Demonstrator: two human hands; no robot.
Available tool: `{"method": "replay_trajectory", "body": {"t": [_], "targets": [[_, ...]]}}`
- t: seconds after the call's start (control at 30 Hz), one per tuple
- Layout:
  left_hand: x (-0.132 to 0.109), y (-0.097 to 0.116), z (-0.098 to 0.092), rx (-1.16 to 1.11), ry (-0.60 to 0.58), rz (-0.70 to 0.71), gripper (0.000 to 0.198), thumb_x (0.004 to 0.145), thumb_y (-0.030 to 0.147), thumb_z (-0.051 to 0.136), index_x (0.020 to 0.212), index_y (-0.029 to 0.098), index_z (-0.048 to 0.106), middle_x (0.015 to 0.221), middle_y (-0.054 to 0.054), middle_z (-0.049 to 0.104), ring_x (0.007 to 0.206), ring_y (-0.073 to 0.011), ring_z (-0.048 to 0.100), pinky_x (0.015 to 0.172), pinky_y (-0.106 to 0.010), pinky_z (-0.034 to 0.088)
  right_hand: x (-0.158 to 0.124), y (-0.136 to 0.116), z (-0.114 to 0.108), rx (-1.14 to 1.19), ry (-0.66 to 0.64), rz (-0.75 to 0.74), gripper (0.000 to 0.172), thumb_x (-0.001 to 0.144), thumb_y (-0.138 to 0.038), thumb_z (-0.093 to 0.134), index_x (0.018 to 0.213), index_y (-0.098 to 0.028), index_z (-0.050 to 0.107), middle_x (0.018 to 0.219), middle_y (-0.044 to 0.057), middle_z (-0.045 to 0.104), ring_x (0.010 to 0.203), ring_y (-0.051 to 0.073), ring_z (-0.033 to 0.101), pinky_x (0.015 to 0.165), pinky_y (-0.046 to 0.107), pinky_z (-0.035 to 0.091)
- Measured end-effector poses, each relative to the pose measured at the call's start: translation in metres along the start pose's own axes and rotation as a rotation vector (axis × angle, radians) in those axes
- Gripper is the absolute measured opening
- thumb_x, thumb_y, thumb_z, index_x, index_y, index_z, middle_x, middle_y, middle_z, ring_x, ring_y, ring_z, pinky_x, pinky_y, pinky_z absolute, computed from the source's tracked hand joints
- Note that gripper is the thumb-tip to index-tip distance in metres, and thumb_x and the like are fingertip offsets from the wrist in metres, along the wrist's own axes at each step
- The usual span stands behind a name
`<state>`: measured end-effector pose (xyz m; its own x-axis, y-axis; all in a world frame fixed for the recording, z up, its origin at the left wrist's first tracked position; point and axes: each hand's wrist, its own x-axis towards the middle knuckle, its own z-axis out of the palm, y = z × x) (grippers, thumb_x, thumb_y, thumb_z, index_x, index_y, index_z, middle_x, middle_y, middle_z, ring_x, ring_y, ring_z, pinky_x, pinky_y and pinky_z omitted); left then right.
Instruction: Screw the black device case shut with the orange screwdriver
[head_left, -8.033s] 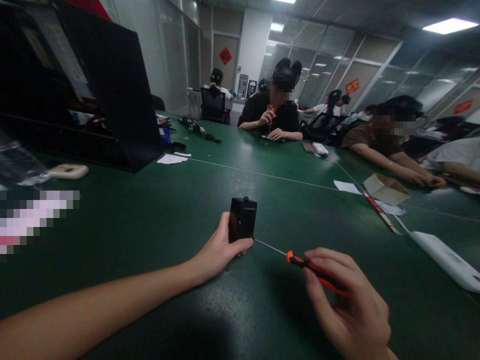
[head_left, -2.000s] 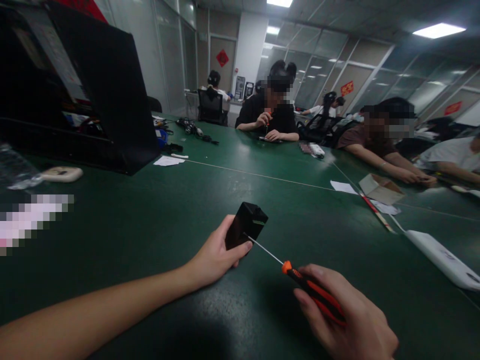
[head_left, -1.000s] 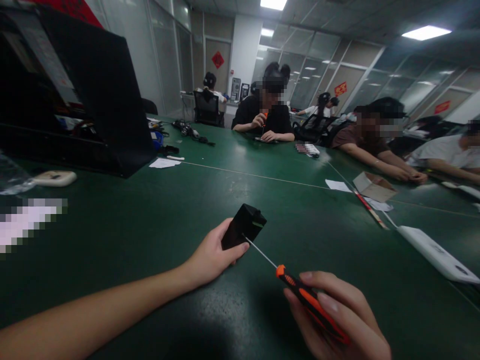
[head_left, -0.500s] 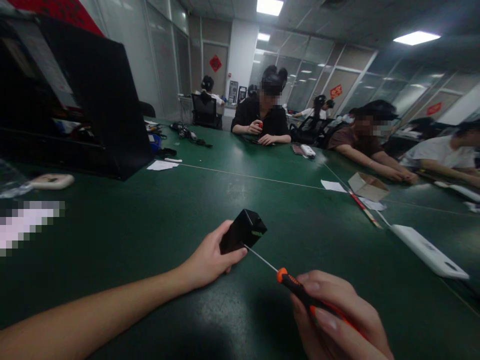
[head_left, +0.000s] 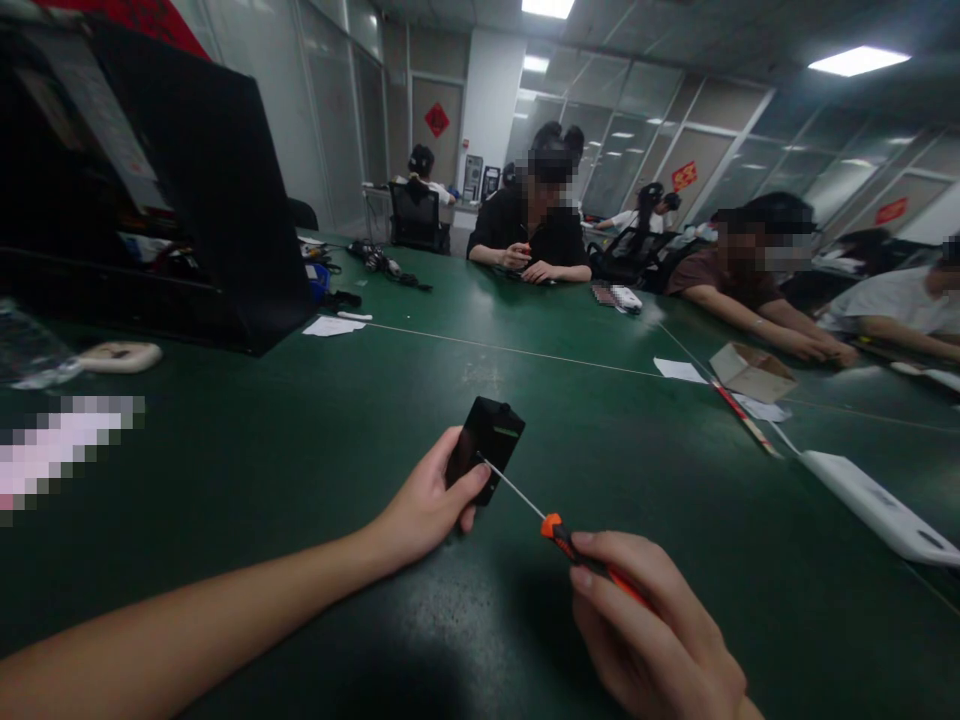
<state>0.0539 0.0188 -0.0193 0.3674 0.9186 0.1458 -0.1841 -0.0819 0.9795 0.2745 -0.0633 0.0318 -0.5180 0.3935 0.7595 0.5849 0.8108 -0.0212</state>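
Observation:
A small black box-shaped device (head_left: 495, 437) with a green strip on one face is gripped in my left hand (head_left: 427, 500), thumb across its lower front. My right hand (head_left: 652, 610) is closed around the orange and black handle of a screwdriver (head_left: 553, 528). Its thin metal shaft points up and left, and the tip meets the front of the device just above my left thumb. Whether the tip sits in a screw is too small to tell. Both hands are above the green table (head_left: 337, 420).
At the left stands a large open black case (head_left: 202, 200). A beige object (head_left: 120, 356) lies before it. On the right are a white power strip-like object (head_left: 874, 500), a cardboard box (head_left: 752, 370) and a paper sheet (head_left: 679, 370). A co-worker in black (head_left: 532, 230) sits across the table.
The device has turned so its green-striped face shows more, and it sits slightly higher. My right hand and the screwdriver have moved a little up and left, with the tip still at the device.

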Motion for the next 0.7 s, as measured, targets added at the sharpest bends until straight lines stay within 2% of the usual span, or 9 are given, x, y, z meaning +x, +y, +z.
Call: {"method": "replay_trajectory", "body": {"t": [0.1, 0.23, 0.37, 0.47, 0.57, 0.7], "targets": [[0.002, 0.002, -0.001, -0.058, 0.007, -0.008, 0.036, 0.093, 0.047, 0.060, 0.114, 0.021, 0.048, 0.092, 0.003, 0.054, 0.047, -0.0023, 0.051, 0.044, -0.017, 0.041, -0.001, 0.005, 0.002, -0.030, 0.011, 0.053, 0.032, 0.085, 0.004, 0.060, 0.113, -0.011, 0.062, 0.117, 0.014, 0.064, 0.104, 0.018, 0.065, 0.086, 0.028, 0.057], [0.004, 0.005, -0.001, -0.092, 0.027, -0.053, 0.040, 0.091, 0.050, 0.061, 0.113, 0.020, 0.048, 0.084, 0.002, 0.059, 0.052, -0.0085, 0.061, 0.049, -0.020, 0.046, -0.001, 0.015, 0.007, -0.036, -0.037, 0.144, 0.032, 0.089, -0.004, 0.061, 0.120, -0.013, 0.060, 0.107, 0.012, 0.070, 0.095, 0.018, 0.069, 0.084, 0.030, 0.058], [0.003, 0.008, -0.001, -0.170, 0.057, -0.101, 0.038, 0.094, 0.049, 0.057, 0.112, 0.016, 0.055, 0.099, -0.008, 0.069, 0.082, -0.0175, 0.070, 0.071, -0.027, 0.052, -0.005, 0.023, 0.019, 0.040, -0.152, 0.301, 0.032, 0.094, -0.012, 0.055, 0.126, -0.016, 0.056, 0.107, 0.010, 0.071, 0.094, 0.018, 0.070, 0.082, 0.031, 0.059], [0.003, 0.011, -0.002, -0.286, 0.100, -0.138, 0.037, 0.095, 0.044, 0.056, 0.116, 0.013, 0.060, 0.118, -0.014, 0.069, 0.102, -0.0195, 0.065, 0.084, -0.028, 0.050, -0.007, 0.025, 0.024, 0.073, -0.195, 0.400, 0.031, 0.096, -0.016, 0.052, 0.127, -0.018, 0.056, 0.104, 0.009, 0.070, 0.089, 0.018, 0.069, 0.077, 0.031, 0.059], [0.004, 0.013, -0.004, -0.411, 0.104, -0.183, 0.038, 0.092, 0.036, 0.063, 0.122, 0.013, 0.058, 0.130, -0.016, 0.065, 0.096, -0.0194, 0.067, 0.084, -0.031, 0.052, -0.005, 0.025, 0.020, 0.085, -0.194, 0.404, 0.030, 0.096, -0.016, 0.052, 0.125, -0.019, 0.058, 0.099, 0.008, 0.069, 0.084, 0.016, 0.068, 0.072, 0.028, 0.058], [0.007, 0.011, -0.005, -0.476, 0.125, -0.180, 0.050, 0.085, 0.029, 0.073, 0.127, 0.017, 0.048, 0.128, -0.016, 0.064, 0.094, -0.0241, 0.072, 0.088, -0.040, 0.054, 0.000, 0.024, 0.009, 0.044, -0.138, 0.306, 0.031, 0.091, -0.013, 0.058, 0.122, -0.019, 0.059, 0.095, 0.006, 0.069, 0.079, 0.015, 0.067, 0.071, 0.025, 0.055]]}}
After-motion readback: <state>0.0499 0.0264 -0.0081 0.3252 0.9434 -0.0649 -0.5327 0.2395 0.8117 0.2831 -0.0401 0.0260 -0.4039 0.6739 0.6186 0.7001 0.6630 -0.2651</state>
